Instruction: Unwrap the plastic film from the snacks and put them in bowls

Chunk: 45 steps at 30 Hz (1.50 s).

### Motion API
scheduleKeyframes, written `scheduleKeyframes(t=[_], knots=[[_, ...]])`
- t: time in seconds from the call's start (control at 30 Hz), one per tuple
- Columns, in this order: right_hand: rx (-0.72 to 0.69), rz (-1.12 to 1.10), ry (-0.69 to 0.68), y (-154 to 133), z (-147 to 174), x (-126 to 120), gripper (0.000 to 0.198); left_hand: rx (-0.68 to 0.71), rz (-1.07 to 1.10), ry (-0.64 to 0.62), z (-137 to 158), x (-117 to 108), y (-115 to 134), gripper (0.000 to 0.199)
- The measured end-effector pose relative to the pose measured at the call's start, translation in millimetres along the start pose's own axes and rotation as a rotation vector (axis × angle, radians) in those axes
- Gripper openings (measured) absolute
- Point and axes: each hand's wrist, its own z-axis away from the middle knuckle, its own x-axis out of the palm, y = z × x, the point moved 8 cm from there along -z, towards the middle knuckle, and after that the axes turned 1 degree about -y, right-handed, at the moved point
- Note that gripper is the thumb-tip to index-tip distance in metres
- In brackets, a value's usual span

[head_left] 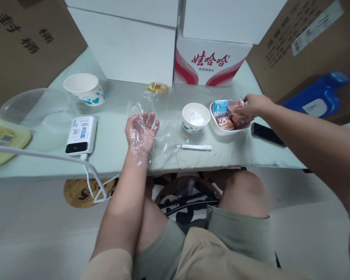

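Note:
My left hand (pixel 141 134) is palm up near the table's front edge, its fingers half curled with gaps between them. A crumpled clear plastic bag (pixel 160 149) lies across the palm and spreads past the fingers; whether the hand is inside it I cannot tell. At the right, my right hand (pixel 255 104) pinches a red-and-clear wrapped snack (pixel 237 108) over a white bowl (pixel 226 131). Still in that bowl are a blue packet (pixel 221 108) and a brown packet (pixel 224 123). A paper cup (pixel 196 116) with something whitish inside stands between my hands.
A white utility knife (pixel 194 147) lies before the cup. A yellow wrapped snack (pixel 157 88) rests by the white boxes (pixel 128 46). Leftward are a larger paper cup (pixel 86 91) and a cabled power bank (pixel 81 134). A phone (pixel 267 134) and blue bottle (pixel 315 97) are rightward.

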Motion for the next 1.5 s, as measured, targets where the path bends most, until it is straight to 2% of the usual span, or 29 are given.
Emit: scheduleKeyframes(t=[0.2,0.33,0.4,0.47,0.57,0.63,0.77,0.87,1.07,1.3,1.43,1.5], knots=[[0.008,0.118,-0.05,6,-1,10,0.039,-0.019,0.045,0.002,-2,-1,-3,0.022],[0.019,0.257,-0.119,-4,10,21,0.035,-0.056,0.063,-0.003,-3,0,-9,0.021],[0.007,0.287,-0.129,-9,16,21,0.042,-0.052,0.077,-0.004,-3,1,-9,0.02],[0.011,0.273,-0.106,-9,22,13,0.05,-0.047,0.088,-0.012,-2,1,-8,0.02],[0.026,0.202,0.005,1,34,-3,0.052,-0.055,0.065,-0.032,-1,2,-6,0.02],[0.0,0.194,0.037,5,42,-4,0.051,-0.057,0.054,-0.028,1,2,-3,0.02],[-0.069,0.227,0.007,3,52,24,0.054,-0.053,0.09,-0.022,4,6,-1,0.016],[-0.119,0.2,0.036,-6,50,43,0.048,-0.059,0.059,-0.021,6,7,-3,0.017],[-0.24,0.201,0.055,-17,48,52,0.036,-0.039,0.001,0.022,7,1,2,0.021],[-0.308,-0.008,0.085,-33,46,33,0.042,-0.04,0.018,0.062,8,0,2,0.021],[-0.255,-0.256,-0.02,-39,37,36,0.049,-0.026,0.021,0.023,4,-3,1,0.02],[-0.22,-0.334,-0.053,-37,34,42,0.039,-0.013,0.015,-0.011,3,-3,2,0.022]])
